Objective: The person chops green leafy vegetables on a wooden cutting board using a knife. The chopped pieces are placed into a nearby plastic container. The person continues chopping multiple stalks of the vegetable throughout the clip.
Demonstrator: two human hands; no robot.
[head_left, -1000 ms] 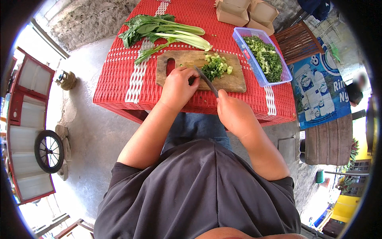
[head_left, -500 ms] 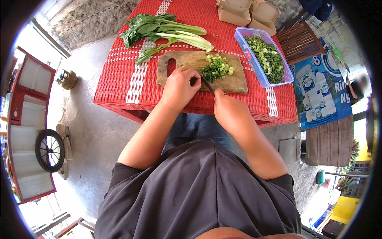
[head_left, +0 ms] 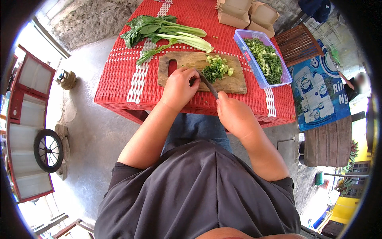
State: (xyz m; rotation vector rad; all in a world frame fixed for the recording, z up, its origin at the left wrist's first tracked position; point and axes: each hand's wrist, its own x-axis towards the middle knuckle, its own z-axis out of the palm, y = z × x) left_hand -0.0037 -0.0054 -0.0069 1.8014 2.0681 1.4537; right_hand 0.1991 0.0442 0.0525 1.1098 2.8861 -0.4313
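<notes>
My right hand (head_left: 235,113) grips a knife (head_left: 208,85) by its handle, the blade slanting up and left over the wooden cutting board (head_left: 234,84). Against the blade's far end, my left hand (head_left: 180,84) is closed with its fingers curled down on the board. Whatever those fingers press on is hidden beneath them. Chopped greens (head_left: 216,69), dark leaf pieces and pale stem pieces, lie in a heap just beyond the blade. Behind the board rests a bunch of uncut leafy greens (head_left: 191,39) with thick pale stems.
A clear plastic container (head_left: 260,81) full of chopped greens stands right of the board. Open cardboard boxes (head_left: 233,16) sit at the table's far right corner. The red and white woven table (head_left: 115,85) carries everything. Another person (head_left: 352,84) is at the far right.
My right hand has shifted slightly right and toward me, and more of the knife's blade shows. My left hand stays almost in place. At the far right, the other person's arm has moved.
</notes>
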